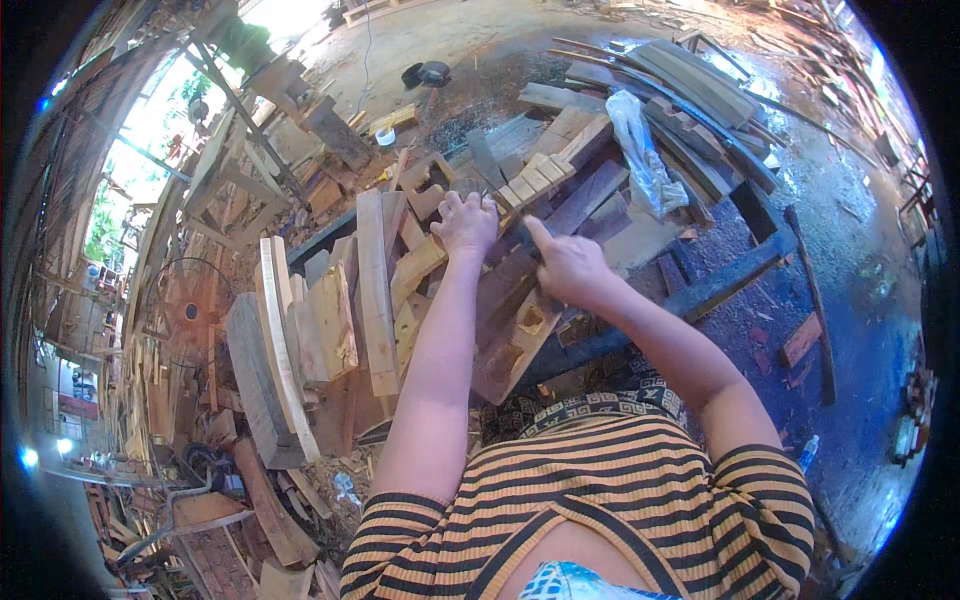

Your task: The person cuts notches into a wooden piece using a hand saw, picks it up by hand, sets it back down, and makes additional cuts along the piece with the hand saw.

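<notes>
My left hand [467, 225] reaches out over a heap of timber, its fingers curled down on a piece of wood whose shape is mostly hidden. Just right of it, my right hand [573, 262] points its index finger towards the same spot, the other fingers folded in. Whatever those folded fingers hold, if anything, is too small to make out. Beyond both hands lies a row of short pale wooden blocks [537, 178]. A light wooden offcut [420, 265] runs up to the left wrist, and a notched board [528, 325] lies below the right hand.
Long planks [376, 290] stand to the left, beside a thick grey beam [262, 380]. A dark frame bar [690, 290] crosses on the right. Clear plastic wrap [640, 150] drapes over stacked boards [695, 80] at the far right. A white tape roll [385, 136] sits beyond.
</notes>
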{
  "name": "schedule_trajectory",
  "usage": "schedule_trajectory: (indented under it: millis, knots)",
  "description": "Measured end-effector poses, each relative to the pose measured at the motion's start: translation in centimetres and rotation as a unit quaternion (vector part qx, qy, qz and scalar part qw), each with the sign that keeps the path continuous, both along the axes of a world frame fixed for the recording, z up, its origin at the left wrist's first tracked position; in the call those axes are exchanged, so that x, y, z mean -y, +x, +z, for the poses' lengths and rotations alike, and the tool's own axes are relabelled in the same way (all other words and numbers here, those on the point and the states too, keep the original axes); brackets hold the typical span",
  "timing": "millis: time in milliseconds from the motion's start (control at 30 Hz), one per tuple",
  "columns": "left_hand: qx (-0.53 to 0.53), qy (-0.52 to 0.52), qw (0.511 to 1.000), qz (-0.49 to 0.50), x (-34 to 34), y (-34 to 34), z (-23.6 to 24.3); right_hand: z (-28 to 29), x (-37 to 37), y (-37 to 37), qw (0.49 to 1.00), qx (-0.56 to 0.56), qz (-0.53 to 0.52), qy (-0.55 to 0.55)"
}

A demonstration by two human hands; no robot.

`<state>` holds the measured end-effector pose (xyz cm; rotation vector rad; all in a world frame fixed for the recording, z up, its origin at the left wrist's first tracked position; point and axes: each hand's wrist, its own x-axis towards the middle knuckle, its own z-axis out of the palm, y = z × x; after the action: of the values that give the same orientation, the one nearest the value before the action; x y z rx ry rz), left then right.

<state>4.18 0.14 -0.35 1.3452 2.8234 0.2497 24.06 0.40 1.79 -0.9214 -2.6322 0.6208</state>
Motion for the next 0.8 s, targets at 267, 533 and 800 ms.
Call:
schedule_trajectory:
  millis: [267,533,800]
  knots:
    - [-0.017,0.055,0.998,-0.024,-0.1,0.2,-0.2,1.6,4.1,7.6,0.999,0.052,-0.007,-0.011]
    - [-0.019,0.016,1.000,-0.012,-0.3,0.2,-0.6,0.0,-1.6,-1.8,0.999,0.041,-0.005,-0.023]
    - [-0.022,0.016,1.000,-0.013,-0.1,0.0,-0.3,0.5,4.5,6.9,0.999,0.041,-0.001,-0.019]
